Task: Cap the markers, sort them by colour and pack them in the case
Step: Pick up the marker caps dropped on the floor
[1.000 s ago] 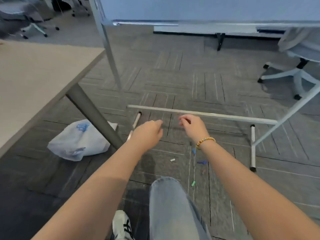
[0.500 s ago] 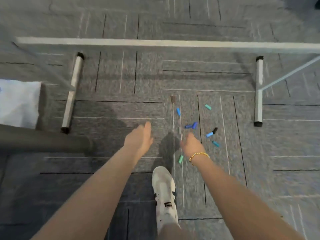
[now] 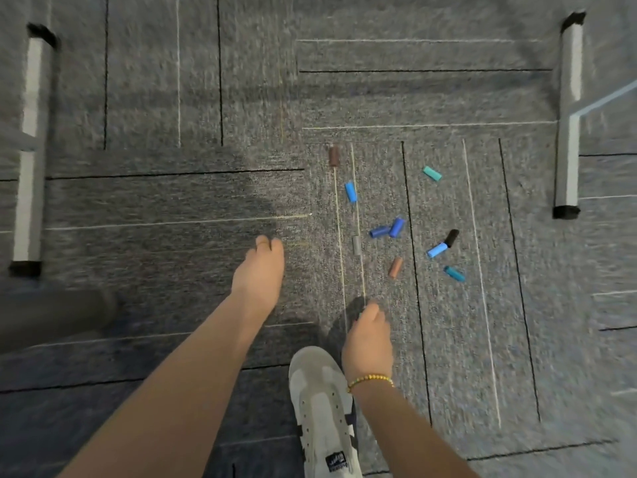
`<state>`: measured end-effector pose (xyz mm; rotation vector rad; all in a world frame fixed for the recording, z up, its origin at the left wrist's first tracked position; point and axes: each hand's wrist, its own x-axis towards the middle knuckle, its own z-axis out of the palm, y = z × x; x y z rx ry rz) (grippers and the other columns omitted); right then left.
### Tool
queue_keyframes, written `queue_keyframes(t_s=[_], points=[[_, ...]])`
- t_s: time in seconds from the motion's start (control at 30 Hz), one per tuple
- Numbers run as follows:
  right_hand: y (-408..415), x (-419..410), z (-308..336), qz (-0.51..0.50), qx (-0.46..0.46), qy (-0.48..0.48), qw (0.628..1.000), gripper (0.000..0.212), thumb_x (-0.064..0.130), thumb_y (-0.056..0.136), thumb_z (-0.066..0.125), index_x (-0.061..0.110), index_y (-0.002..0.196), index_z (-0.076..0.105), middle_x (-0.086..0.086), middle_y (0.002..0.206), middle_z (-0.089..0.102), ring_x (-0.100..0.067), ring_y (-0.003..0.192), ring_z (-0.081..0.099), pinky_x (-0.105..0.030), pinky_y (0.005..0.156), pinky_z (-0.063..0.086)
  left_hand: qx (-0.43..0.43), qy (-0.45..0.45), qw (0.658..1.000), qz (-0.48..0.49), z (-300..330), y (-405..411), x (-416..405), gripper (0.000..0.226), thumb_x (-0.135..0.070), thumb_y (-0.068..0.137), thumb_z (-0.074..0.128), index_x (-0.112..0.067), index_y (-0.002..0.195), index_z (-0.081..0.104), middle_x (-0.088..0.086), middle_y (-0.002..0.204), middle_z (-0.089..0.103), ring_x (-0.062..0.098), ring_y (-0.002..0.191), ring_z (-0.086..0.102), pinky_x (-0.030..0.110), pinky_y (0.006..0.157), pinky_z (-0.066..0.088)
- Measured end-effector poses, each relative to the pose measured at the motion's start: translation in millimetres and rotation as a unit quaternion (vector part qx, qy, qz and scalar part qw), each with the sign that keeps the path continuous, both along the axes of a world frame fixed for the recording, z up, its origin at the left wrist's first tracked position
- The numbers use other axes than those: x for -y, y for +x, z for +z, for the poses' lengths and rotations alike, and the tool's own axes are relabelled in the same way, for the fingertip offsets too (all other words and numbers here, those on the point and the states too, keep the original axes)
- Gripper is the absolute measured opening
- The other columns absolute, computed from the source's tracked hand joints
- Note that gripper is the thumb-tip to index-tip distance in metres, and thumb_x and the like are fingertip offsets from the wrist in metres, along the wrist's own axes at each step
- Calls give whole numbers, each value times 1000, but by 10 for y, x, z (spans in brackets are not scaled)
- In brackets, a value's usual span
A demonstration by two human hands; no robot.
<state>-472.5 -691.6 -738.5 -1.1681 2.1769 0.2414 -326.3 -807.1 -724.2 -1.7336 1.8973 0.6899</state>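
While both hands hover, stubby cylindrical caps dot carpet.

Marker caps lie scattered on the carpet, beyond and to the right of the right hand's fingers. The left hand hangs over the carpet, its fingers left of the caps and well apart from them. A shoe stands just behind the right hand, touching its left edge in view. Two frame feet lie far out on either side of both hands.
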Motion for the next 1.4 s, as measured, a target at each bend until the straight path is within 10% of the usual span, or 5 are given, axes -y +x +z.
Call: queue_keyframes(t_s=[0.43,0.77,1.1,1.27,1.4], points=[[-635,627,-28,-131,41,-190,972,25,24,98,41,6,114,45,-12,108,56,-26,89,58,-33,65,46,-20,-3,994,109,-143,-3,129,32,3,92,45,-4,124,39,28,137,27,40,107,47,35,70,41],[-835,726,-96,83,-43,-44,995,19,17,101,36,6,116,38,-12,121,52,-26,110,52,-33,81,47,-142,-29,987,70,-13,-837,200,27,-26,98,39,-4,114,44,13,100,58,23,74,56,28,56,45],[-929,564,-49,183,-40,-50,981,37,6,98,34,3,134,28,-13,128,45,-27,116,49,-33,84,48,-4,6,998,-62,-166,-1327,256,28,-28,99,39,-6,118,39,10,108,59,24,90,63,31,60,43],[-1162,626,122,-161,99,-176,966,15,9,96,41,11,110,44,-4,88,54,-21,78,54,-29,64,43,-89,46,995,-19,-187,-1250,294,22,-17,99,40,-5,117,40,7,88,61,19,68,62,30,55,50],[-1488,757,196,-487,305,-191,796,18,6,98,37,13,87,50,-3,79,56,-14,66,58,-19,49,52,-311,142,891,299,-84,-1225,368,16,-15,99,35,-8,105,47,-1,76,54,7,51,37,19,46,33]])
